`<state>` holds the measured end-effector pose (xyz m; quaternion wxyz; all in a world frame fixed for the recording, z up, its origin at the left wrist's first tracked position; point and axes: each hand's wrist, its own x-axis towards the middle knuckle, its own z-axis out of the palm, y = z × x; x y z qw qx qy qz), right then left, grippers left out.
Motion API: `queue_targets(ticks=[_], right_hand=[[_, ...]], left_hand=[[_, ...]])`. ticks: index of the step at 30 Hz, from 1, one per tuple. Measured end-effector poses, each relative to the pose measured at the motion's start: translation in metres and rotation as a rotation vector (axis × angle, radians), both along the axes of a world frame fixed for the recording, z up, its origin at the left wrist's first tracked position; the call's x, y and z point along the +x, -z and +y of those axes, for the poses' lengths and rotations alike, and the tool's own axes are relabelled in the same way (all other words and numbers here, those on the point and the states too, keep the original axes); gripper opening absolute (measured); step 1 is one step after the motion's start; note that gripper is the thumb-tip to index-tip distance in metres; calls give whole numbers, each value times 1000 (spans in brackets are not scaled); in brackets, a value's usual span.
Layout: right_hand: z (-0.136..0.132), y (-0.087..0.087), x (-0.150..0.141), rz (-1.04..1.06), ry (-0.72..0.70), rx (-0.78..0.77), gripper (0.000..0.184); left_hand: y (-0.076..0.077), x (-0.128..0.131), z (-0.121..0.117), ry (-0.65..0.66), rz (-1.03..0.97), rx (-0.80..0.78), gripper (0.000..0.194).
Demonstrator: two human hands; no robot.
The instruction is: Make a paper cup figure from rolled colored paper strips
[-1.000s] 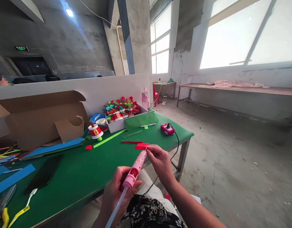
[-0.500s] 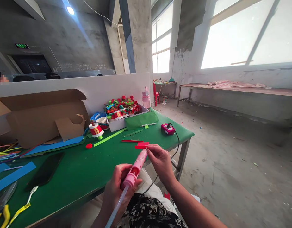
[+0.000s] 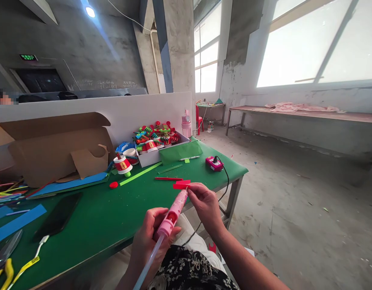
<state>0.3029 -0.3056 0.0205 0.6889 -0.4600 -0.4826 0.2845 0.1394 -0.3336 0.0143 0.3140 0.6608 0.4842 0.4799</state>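
My left hand (image 3: pixel 148 237) is wrapped round a pink glue gun (image 3: pixel 172 213) with a pale glue stick sticking out of its back end. The gun's tip points up and away toward my right hand (image 3: pixel 205 203). My right hand pinches a small red paper piece (image 3: pixel 182 185) right at the gun's tip, over the near edge of the green table (image 3: pixel 113 217). A black cord runs from under my hands to a pink power unit (image 3: pixel 213 163) on the table.
A white box of colourful craft toys (image 3: pixel 155 141) stands at the back, a red-and-white cup toy (image 3: pixel 123 165) beside it. Open cardboard box (image 3: pixel 52 149), blue sheets, a black phone (image 3: pixel 57 219), scissors and pliers lie to the left. A red strip (image 3: pixel 168 179) lies near my hands.
Almost nothing has changed. Both hands keep their grip, and the view has shifted very slightly.
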Motion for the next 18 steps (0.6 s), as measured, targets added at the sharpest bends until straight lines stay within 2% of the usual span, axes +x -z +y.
queue_targets(ticks=[18], right_hand=[[1,1,1,29,-8,2,10]], left_hand=[[-1,-2,-1,-11,-44,-43,47]])
